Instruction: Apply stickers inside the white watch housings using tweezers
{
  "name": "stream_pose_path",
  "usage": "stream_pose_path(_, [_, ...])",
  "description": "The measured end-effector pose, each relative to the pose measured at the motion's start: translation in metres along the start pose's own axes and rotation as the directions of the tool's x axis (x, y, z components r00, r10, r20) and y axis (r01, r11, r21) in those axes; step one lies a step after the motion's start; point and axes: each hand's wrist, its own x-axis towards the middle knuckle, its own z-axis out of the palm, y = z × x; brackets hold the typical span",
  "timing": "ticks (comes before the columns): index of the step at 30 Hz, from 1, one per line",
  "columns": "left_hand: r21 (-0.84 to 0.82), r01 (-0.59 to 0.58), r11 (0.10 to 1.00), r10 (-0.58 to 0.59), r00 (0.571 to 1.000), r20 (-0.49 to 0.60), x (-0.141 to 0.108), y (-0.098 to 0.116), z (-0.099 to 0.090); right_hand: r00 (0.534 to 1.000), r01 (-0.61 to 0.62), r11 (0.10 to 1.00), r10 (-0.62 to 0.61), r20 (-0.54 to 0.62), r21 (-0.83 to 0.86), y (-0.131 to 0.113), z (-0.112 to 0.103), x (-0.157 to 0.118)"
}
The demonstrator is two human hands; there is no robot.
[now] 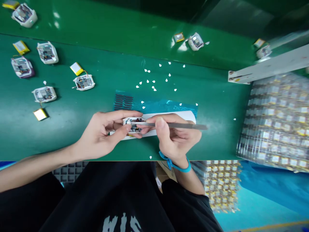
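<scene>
Between thumb and fingers, my left hand point(108, 133) grips a small white device housing point(135, 120) with its circuit board showing. My right hand point(177, 133) pinches metal tweezers point(177, 125), held nearly level, their tips over the circuit board. Whether the tips hold anything is too small to tell. Under both hands lies a white strip point(185, 115) on a blue film point(166, 105). Rows of small dark strips point(123, 102) sit at the film's left end. A blue wristband point(182, 168) circles my right wrist.
Small white round tabs point(153, 81) are scattered on the green table point(103, 61). Several open housings point(44, 94) with yellow-edged batteries point(40, 114) lie at left. A stack of clear trays point(275, 124) full of parts stands at right, below a white bar point(267, 64).
</scene>
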Motion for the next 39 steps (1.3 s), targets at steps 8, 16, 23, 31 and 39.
stream_pose_path(8, [0.338,-0.048,0.94,0.076,0.995,-0.071,0.01,0.009,-0.017,0.968,0.25,0.934,-0.248,0.04,-0.256,-0.006,-0.037,0.015])
stream_pose_path(16, [0.667,-0.14,0.732,0.088,0.99,0.111,0.018,0.0,-0.027,0.854,0.406,0.852,-0.225,0.468,-0.331,0.019,-0.042,0.039])
stream_pose_path(23, [0.711,-0.194,0.676,0.094,0.979,0.178,0.02,-0.013,-0.023,0.844,0.417,0.842,-0.218,0.491,-0.342,0.028,-0.043,0.04])
stream_pose_path(31, [0.743,-0.334,0.58,0.188,0.942,0.276,0.019,-0.022,-0.026,0.85,0.435,0.841,-0.266,0.456,-0.321,0.03,-0.044,0.039])
stream_pose_path(39, [0.767,-0.415,0.49,0.25,0.909,0.332,0.022,-0.03,-0.022,0.8,0.507,0.792,-0.285,0.528,-0.341,0.032,-0.04,0.034])
